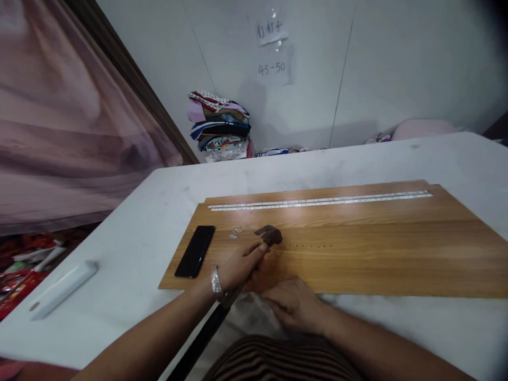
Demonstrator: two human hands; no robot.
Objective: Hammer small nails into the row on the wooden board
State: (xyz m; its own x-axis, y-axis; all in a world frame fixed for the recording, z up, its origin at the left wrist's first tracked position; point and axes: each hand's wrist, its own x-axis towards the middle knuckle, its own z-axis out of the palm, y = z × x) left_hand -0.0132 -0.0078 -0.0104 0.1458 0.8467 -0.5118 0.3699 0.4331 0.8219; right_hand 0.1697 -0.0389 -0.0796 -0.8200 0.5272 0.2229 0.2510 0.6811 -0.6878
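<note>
My left hand (242,267), with a silver bracelet at the wrist, is wrapped round the upper handle of a claw hammer (272,235). The hammer's head rests over the wooden board (373,243), and its black grip runs back toward my body. At the board's front edge, my right hand (293,304) has its fingers curled; what they hold, if anything, is hidden. Several small loose nails (235,233) lie left of the hammer head. To its right, a row of small dark dots (311,246) runs along the board; I cannot tell whether they are nails or holes.
A black phone (194,251) lies on the board's left end. Two white measuring strips (321,201) run along its far side. On the white table (130,227) lies a pale elongated object (65,288). Behind are folded clothes (220,127), a pink curtain (79,106) and wall notes (272,66).
</note>
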